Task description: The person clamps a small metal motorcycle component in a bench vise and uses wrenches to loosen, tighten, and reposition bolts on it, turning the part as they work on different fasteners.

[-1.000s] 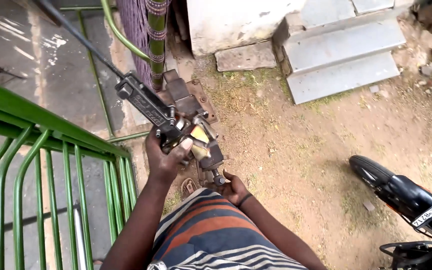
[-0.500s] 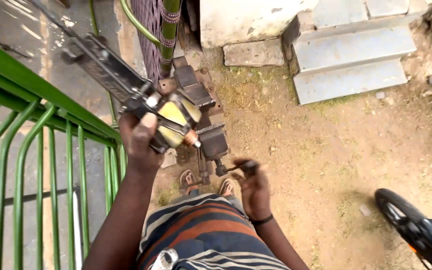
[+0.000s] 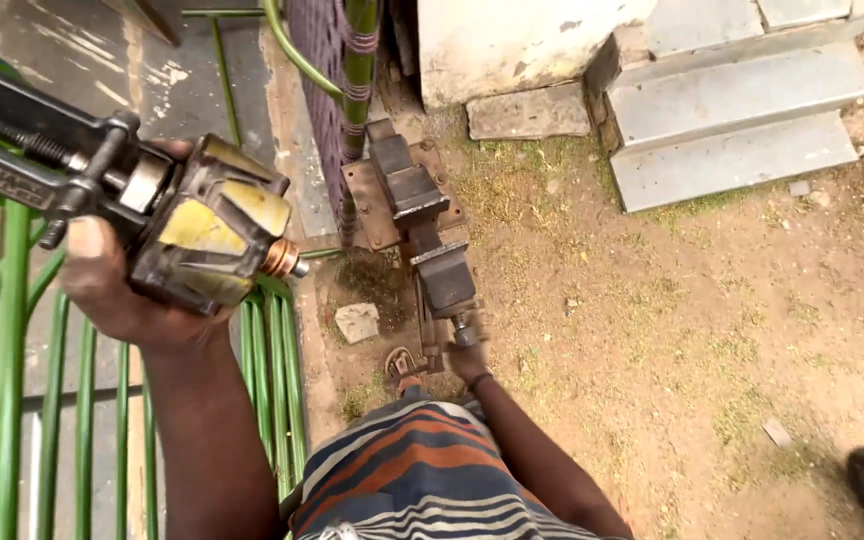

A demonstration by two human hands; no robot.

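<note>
Standing over bare dirt ground with patches of thin grass, the person looks down past a striped shirt. Stone steps lie at the far right, and a green metal railing runs down the left side. Between them, a rusty bench vise sits low near the ground on a plate, beside a green post wrapped in cord.

The left hand is raised close to the camera and carries a heavy alternator rotor, dark with yellowed claw poles and a copper slip ring at its tip pointing right. A black screw puller is clamped onto the rotor's left end. The rotor rests in the palm, with the thumb lying over the puller's arm on the left and the fingers curled underneath, mostly hidden; the grip is closed around it.

The right hand is down at the near end of the vise, its fingers wrapped around the handle knob. A small flat stone lies just left of the vise.
</note>
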